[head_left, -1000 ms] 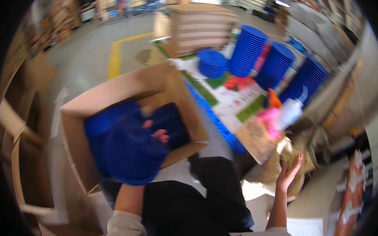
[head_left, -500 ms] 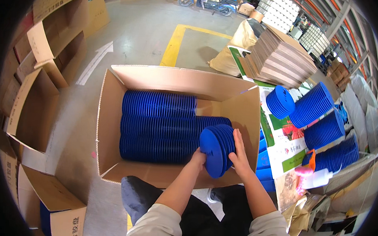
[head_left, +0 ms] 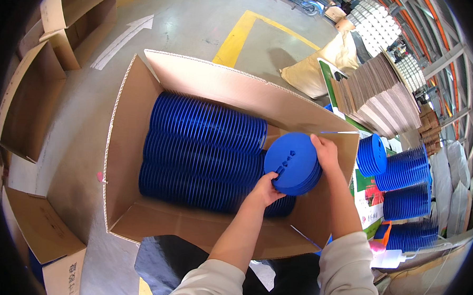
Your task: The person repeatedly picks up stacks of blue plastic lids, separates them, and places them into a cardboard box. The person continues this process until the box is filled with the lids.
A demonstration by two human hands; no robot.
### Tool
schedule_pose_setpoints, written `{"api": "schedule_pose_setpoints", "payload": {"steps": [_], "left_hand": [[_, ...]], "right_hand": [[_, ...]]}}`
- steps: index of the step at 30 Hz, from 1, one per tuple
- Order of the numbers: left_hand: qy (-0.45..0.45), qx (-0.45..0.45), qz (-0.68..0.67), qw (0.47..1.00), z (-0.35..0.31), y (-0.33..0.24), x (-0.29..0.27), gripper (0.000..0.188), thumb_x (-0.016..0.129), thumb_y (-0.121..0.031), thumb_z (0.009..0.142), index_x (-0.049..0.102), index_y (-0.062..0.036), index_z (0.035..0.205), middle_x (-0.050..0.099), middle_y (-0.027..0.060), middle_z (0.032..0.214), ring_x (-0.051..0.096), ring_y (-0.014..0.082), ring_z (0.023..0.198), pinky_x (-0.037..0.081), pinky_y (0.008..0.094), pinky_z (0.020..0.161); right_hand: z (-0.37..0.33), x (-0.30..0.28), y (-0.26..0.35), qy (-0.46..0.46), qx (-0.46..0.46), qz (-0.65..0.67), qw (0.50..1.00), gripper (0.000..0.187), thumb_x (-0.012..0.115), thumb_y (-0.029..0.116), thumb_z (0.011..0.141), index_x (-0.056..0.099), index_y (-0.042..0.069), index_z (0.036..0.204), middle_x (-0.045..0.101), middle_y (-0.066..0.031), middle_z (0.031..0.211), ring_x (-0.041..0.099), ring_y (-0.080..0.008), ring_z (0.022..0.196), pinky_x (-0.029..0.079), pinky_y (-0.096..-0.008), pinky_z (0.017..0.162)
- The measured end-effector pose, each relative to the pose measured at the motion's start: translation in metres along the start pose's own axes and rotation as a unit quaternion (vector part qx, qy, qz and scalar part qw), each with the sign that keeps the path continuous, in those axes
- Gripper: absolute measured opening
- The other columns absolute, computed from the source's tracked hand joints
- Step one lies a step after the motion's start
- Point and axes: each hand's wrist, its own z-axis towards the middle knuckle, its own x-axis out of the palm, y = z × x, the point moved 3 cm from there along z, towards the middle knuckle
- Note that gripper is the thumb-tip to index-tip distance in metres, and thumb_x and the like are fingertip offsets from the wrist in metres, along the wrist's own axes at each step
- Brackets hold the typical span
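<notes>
Left hand [head_left: 266, 189] and right hand [head_left: 325, 151] gripping a blue disc stack [head_left: 293, 163], cardboard box [head_left: 126, 142] holding rows of blue discs [head_left: 205, 146]

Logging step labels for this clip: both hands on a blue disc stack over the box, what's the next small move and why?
Probably lower the small stack of blue discs into the gap at the right end of the cardboard box. Left hand and right hand hold it on edge above that gap, its face in line with the disc rows already packed.

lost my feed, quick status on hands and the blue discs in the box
Both hands gripping: left hand, right hand on a small stack of blue discs. Held over the cardboard box, at the rows of discs. Nothing in the way.
</notes>
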Motion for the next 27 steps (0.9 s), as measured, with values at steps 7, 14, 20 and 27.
{"api": "schedule_pose_setpoints", "payload": {"steps": [7, 14, 20, 27], "left_hand": [[0.064, -0.005, -0.056, 0.996, 0.019, -0.015, -0.001, 0.048, 0.034, -0.029, 0.098, 0.045, 0.004, 0.131, 0.055, 0.0263, 0.127, 0.054, 0.0384, 0.118, 0.043, 0.053, 0.104], [0.084, 0.001, -0.102, 0.991, 0.022, -0.02, -0.008, 0.054, 0.033, -0.036, 0.1, 0.042, 0.0048, 0.134, 0.052, 0.028, 0.13, 0.051, 0.0399, 0.122, 0.041, 0.0536, 0.106], [0.051, 0.009, -0.229, 0.972, 0.015, -0.023, -0.003, 0.089, 0.047, -0.054, 0.094, 0.005, 0.001, 0.151, 0.015, 0.0324, 0.152, 0.036, 0.046, 0.133, 0.034, 0.0533, 0.111], [0.045, 0.018, -0.1, 0.994, 0.027, -0.004, -0.021, 0.088, 0.048, -0.046, 0.097, -0.003, -0.0009, 0.152, 0.014, 0.0309, 0.154, 0.036, 0.0477, 0.134, 0.032, 0.0533, 0.112]], "right_hand": [[0.076, 0.042, 0.045, 0.122, -0.009, -0.173, 0.977, 0.052, 0.056, 0.056, 0.085, 0.075, 0.009, 0.095, 0.07, -0.0189, 0.098, 0.065, -0.0352, 0.099, 0.049, -0.0425, 0.088], [0.101, 0.078, 0.042, 0.219, 0.014, -0.232, 0.948, 0.064, 0.051, 0.062, 0.087, 0.071, 0.005, 0.107, 0.066, -0.0194, 0.116, 0.059, -0.0339, 0.115, 0.045, -0.0395, 0.099], [0.089, 0.08, 0.034, 0.216, -0.058, -0.098, 0.97, 0.069, 0.044, 0.061, 0.091, 0.065, 0.002, 0.119, 0.061, -0.0234, 0.124, 0.053, -0.0369, 0.122, 0.038, -0.0405, 0.106], [-0.039, 0.001, -0.032, 0.119, -0.238, -0.031, 0.964, 0.042, 0.057, 0.028, 0.095, 0.058, 0.003, 0.128, 0.06, -0.0197, 0.128, 0.055, -0.0324, 0.122, 0.042, -0.0395, 0.103]]}}
